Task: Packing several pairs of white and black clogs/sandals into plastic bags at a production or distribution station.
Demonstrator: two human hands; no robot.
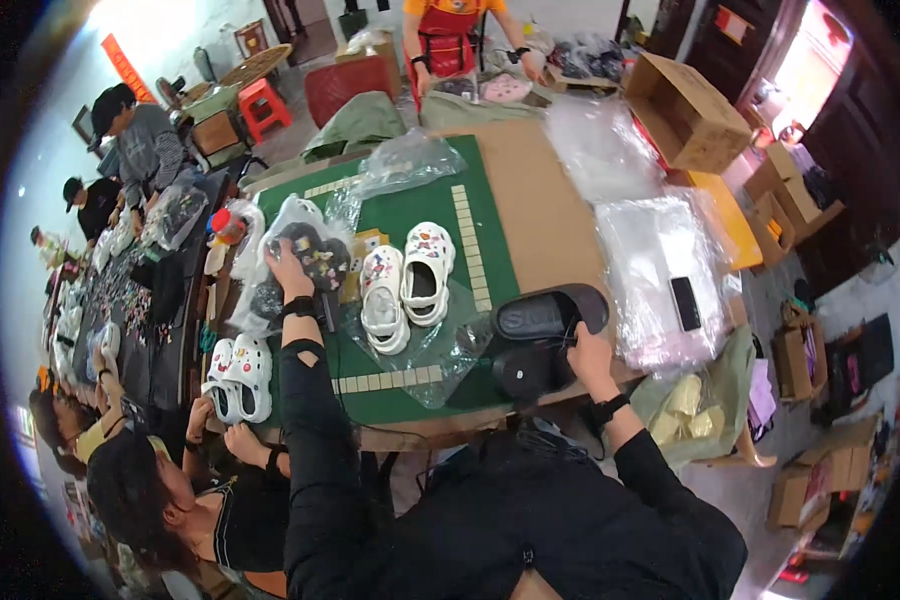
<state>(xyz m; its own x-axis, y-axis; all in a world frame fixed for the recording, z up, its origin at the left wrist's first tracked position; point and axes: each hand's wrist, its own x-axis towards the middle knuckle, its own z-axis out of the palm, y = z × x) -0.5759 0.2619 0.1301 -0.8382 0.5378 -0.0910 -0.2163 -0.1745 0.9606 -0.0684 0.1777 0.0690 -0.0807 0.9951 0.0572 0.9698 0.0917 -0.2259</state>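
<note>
My left hand reaches to the left side of the green mat and is closed on a clear plastic bag with dark charm-covered shoes in it. On the right, my right hand grips the edge of a black slide sandal. A second black slide lies against it, partly overlapped. Between my hands stand two white clogs with colourful charms, the left clog and the right clog, on the mat. Crumpled clear plastic lies beside them.
Rows of small cream tiles line the mat. To the right are stacked clear bags, a black phone and a cardboard box. A co-worker at my left holds white clogs; another person stands across the table.
</note>
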